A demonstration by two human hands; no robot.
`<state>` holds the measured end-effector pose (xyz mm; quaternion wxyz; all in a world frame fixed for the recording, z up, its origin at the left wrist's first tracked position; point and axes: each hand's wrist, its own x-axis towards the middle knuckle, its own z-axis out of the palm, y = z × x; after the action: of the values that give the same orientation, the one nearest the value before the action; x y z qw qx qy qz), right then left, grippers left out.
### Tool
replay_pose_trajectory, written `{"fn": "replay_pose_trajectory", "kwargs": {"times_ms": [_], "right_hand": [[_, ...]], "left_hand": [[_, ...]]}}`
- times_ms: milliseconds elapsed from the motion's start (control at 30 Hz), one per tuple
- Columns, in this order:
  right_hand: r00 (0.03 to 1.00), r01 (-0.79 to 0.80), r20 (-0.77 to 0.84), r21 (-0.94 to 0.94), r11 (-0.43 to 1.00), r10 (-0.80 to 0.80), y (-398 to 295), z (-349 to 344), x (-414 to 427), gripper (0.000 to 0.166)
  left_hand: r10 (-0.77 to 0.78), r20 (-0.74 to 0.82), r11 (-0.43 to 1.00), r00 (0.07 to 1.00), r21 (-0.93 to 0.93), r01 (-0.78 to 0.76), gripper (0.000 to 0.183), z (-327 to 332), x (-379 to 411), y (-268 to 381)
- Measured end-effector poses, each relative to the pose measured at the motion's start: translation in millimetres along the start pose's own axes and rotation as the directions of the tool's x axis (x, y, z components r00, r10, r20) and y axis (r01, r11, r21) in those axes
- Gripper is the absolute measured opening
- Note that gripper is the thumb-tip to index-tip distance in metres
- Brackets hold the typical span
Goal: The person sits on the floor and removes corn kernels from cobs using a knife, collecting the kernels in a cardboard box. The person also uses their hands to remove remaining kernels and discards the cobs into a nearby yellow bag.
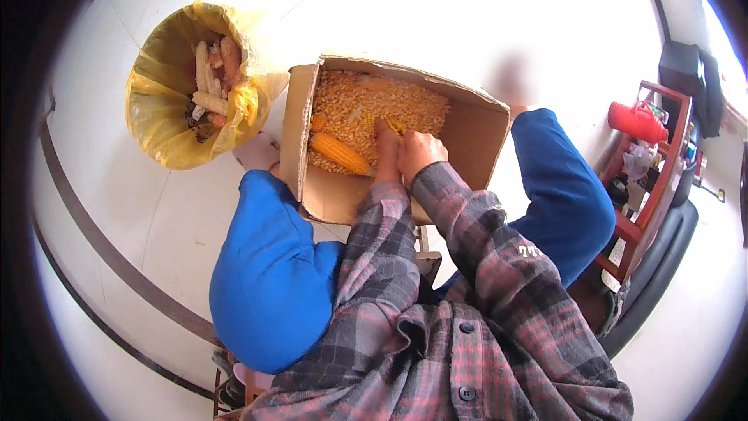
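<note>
A cardboard box (473,152) stands between my knees, with loose yellow corn kernels (345,90) spread over its bottom. Inside it, my left hand (386,149) and my right hand (423,152) are pressed close together around a partly visible ear of corn (396,125). My fingers hide most of that ear. To the left of my hands, a plump ear of corn (340,153) covered in kernels lies on the loose grain by the box's near left side. A smaller orange corn piece (318,123) sits just beyond it.
At the far left stands a bin lined with a yellow plastic bag (169,134), holding several corn cobs (210,102). On the right, a reddish wooden rack (634,228) carries a red vacuum flask (636,123) and various small items. A black padded seat (657,280) is beside it.
</note>
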<state>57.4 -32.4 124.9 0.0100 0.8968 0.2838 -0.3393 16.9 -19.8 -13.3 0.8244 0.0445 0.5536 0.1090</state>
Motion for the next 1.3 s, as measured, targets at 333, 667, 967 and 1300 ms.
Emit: {"fn": "replay_pose_trajectory", "kwargs": {"times_ms": [333,667,967,1300], "right_hand": [[0.997,0.052,-0.049,-0.008,0.999,-0.053,15.5,24.9,20.4,0.023],[0.949,0.093,-0.315,0.319,0.943,0.013,40.5,-1.5,10.6,0.018],[0.949,0.194,-0.302,0.351,0.916,-0.085,41.7,-1.2,-54.1,0.01],[0.937,0.252,-0.31,0.278,0.927,-0.162,48.5,-6.8,-60.2,0.009]], "left_hand": [[-0.007,0.181,0.995,0.983,-0.094,0.024,0.055,-12.7,-11.3,-3.6],[-0.025,0.195,0.984,0.981,-0.169,0.058,0.051,15.2,-23.2,9.5],[-0.131,0.154,0.905,0.979,-0.386,0.182,0.043,-10.1,2.3,9.8],[-0.144,0.13,0.916,0.981,-0.359,0.182,0.046,-5.5,1.0,14.9]]}}
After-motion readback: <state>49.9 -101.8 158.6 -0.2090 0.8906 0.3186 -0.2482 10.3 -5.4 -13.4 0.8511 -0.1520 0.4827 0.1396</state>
